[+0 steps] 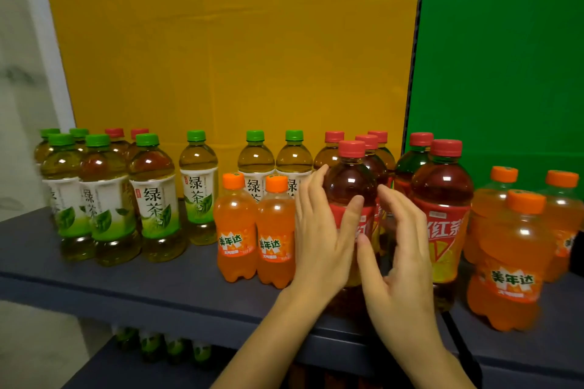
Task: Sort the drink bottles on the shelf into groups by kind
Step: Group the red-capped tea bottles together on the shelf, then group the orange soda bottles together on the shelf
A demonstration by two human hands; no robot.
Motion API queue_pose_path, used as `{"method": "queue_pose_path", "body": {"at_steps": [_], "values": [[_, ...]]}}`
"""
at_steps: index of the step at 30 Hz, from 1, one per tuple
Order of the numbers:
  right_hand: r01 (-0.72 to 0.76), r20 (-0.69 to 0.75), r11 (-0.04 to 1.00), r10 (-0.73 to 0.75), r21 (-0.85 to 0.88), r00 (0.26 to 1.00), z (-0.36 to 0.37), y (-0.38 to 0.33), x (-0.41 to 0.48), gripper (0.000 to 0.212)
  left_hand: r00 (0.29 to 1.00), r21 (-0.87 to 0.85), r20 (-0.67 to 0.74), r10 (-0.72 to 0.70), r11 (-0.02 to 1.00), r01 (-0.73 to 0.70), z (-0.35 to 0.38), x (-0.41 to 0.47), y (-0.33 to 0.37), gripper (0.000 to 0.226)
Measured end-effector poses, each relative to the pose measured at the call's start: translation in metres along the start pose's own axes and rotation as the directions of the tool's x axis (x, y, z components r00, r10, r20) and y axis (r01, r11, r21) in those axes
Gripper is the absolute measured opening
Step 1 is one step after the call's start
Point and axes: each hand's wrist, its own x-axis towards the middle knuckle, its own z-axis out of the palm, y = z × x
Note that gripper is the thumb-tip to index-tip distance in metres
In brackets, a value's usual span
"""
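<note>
A dark shelf (151,278) carries three kinds of bottle. Green-capped green tea bottles (104,199) cluster at the left, with two red-capped ones behind them. One more green tea (198,186) stands alone, and two others (256,161) are behind two small orange sodas (235,230). Red-capped black tea bottles (442,199) stand right of centre, with orange sodas (508,262) at the far right. My left hand (319,230) and right hand (401,256) flank one black tea bottle (350,180) with fairly straight fingers. My left thumb lies across its label. The hands hide its lower half.
A yellow panel (234,57) and a green panel (505,57) back the shelf, with a dark seam between them. On a lower shelf are several green tea bottles (158,346). A white wall (22,73) is at the left.
</note>
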Motion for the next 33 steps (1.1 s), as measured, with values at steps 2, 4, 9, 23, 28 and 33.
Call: {"method": "queue_pose_path", "body": {"at_steps": [2, 4, 9, 23, 28, 33], "values": [[0.017, -0.044, 1.0, -0.017, -0.013, 0.999, 0.006, -0.007, 0.0, 0.049, 0.998, 0.053, 0.033, 0.053, 0.997, -0.055, -0.014, 0.0, -0.005, 0.069], [0.037, -0.102, 0.999, -0.04, -0.032, 0.994, 0.013, -0.014, 0.0, 0.045, 0.992, 0.089, 0.002, 0.129, 0.988, -0.129, -0.033, -0.002, -0.015, 0.053], [0.056, -0.132, 0.998, -0.058, -0.015, 0.99, 0.039, -0.035, -0.003, 0.041, 0.946, 0.177, -0.231, 0.23, 0.965, -0.191, -0.088, -0.004, -0.056, 0.038], [-0.629, 0.332, 0.76, 0.558, 0.164, 0.76, 0.115, -0.02, 0.0, 0.061, 0.881, -0.421, 0.287, -0.375, 0.777, 0.468, -0.118, 0.017, -0.11, 0.045], [-0.623, 0.329, 0.761, 0.55, 0.181, 0.768, 0.111, -0.032, -0.007, 0.065, 0.903, -0.433, 0.245, -0.353, 0.793, 0.428, -0.129, 0.011, -0.099, 0.037], [-0.655, 0.375, 0.688, 0.544, 0.312, 0.75, 0.089, -0.052, -0.022, 0.057, 0.881, -0.484, 0.318, -0.35, 0.739, 0.469, -0.143, -0.004, -0.07, 0.041]]}}
